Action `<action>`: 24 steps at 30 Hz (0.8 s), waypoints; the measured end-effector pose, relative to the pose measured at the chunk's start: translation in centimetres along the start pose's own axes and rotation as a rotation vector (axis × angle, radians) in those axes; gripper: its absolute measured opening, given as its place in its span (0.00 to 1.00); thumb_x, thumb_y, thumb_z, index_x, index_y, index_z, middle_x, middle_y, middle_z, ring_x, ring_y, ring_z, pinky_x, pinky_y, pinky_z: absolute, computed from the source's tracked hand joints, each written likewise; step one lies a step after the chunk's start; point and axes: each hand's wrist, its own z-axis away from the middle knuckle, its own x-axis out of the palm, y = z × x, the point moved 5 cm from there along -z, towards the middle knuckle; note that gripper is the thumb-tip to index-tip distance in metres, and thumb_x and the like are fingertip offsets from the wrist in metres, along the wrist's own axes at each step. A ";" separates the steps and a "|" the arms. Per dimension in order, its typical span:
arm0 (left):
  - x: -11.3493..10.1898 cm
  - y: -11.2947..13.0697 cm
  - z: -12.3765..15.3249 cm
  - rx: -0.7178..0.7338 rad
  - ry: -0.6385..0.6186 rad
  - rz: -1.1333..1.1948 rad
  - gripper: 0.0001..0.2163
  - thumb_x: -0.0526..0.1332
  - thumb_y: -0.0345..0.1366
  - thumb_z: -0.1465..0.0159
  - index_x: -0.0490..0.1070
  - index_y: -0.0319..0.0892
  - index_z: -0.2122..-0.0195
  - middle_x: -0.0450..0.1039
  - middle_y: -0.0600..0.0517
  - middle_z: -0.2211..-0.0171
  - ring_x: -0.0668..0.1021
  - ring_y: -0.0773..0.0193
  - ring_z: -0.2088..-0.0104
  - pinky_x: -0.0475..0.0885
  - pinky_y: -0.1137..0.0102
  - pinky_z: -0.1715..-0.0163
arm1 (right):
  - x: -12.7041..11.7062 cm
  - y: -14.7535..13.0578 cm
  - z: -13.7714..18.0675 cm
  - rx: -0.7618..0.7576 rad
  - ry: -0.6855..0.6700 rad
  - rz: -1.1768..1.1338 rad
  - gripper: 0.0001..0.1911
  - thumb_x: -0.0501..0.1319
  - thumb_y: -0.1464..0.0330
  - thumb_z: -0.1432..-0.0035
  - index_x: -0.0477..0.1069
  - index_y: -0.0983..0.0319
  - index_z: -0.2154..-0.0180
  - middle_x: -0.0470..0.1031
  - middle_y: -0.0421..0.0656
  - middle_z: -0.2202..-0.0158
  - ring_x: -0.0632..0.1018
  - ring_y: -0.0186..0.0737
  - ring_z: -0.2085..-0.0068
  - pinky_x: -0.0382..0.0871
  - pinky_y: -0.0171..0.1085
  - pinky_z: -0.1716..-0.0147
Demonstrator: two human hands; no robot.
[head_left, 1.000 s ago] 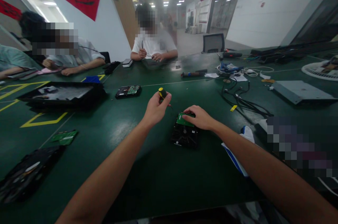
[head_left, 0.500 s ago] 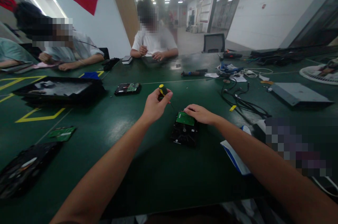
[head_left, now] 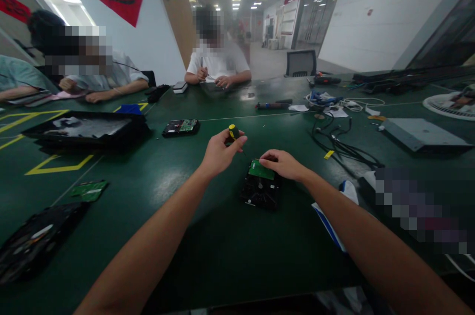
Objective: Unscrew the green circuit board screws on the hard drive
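My left hand (head_left: pixel 222 151) is closed around a screwdriver (head_left: pixel 233 131) with a yellow and black handle. Its thin shaft points down toward a black hard drive (head_left: pixel 260 195) lying flat on the table, and I cannot make out where the tip ends. A green circuit board (head_left: pixel 261 170) covers the far part of the drive. My right hand (head_left: pixel 284 164) reaches in from the right, thumb and forefinger bent together at the board's far edge. The fingers partly hide that edge.
Another hard drive (head_left: pixel 181 127) lies farther off; a black tray (head_left: pixel 85 129) is at left. Nearer stand a loose green board (head_left: pixel 89 190) and an opened drive (head_left: pixel 40 236). Black cables (head_left: pixel 341 149) and a silver box (head_left: pixel 426 134) lie right. A person (head_left: pixel 218 65) sits opposite.
My left hand and the screwdriver have shifted slightly right and nearer. The right fingers remain at the board, a little more arched. The whole view has moved slightly.
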 end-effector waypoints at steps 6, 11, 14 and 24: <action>-1.4 -1.0 -0.3 -0.097 -0.050 -0.150 0.18 0.67 0.52 0.36 0.77 0.41 0.67 0.76 0.50 0.72 0.75 0.65 0.77 0.71 0.70 0.79 | 0.3 -1.0 0.5 -0.049 0.087 0.114 0.15 0.65 0.57 0.35 0.79 0.58 0.53 0.79 0.47 0.54 0.78 0.43 0.57 0.72 0.43 0.58; -0.7 -2.9 0.5 -0.371 -0.236 0.091 0.17 0.70 0.52 0.38 0.78 0.40 0.67 0.80 0.45 0.67 0.82 0.60 0.68 0.78 0.66 0.68 | 0.3 -1.3 0.6 -0.063 0.113 0.194 0.15 0.65 0.56 0.35 0.80 0.58 0.53 0.78 0.47 0.54 0.77 0.43 0.57 0.70 0.42 0.59; 0.5 -3.6 1.4 -0.533 -0.337 0.296 0.16 0.71 0.50 0.38 0.79 0.40 0.65 0.81 0.42 0.61 0.84 0.57 0.62 0.81 0.61 0.61 | 0.3 -1.2 0.5 -0.079 0.117 0.217 0.16 0.65 0.56 0.35 0.79 0.59 0.53 0.78 0.48 0.55 0.76 0.43 0.57 0.69 0.42 0.59; 2.1 -3.2 2.7 -0.693 -0.399 0.399 0.14 0.71 0.47 0.37 0.77 0.39 0.67 0.81 0.41 0.64 0.84 0.57 0.63 0.84 0.58 0.60 | 0.4 -1.3 1.1 -0.088 0.111 0.249 0.17 0.65 0.55 0.36 0.78 0.60 0.53 0.78 0.48 0.55 0.76 0.43 0.58 0.68 0.42 0.60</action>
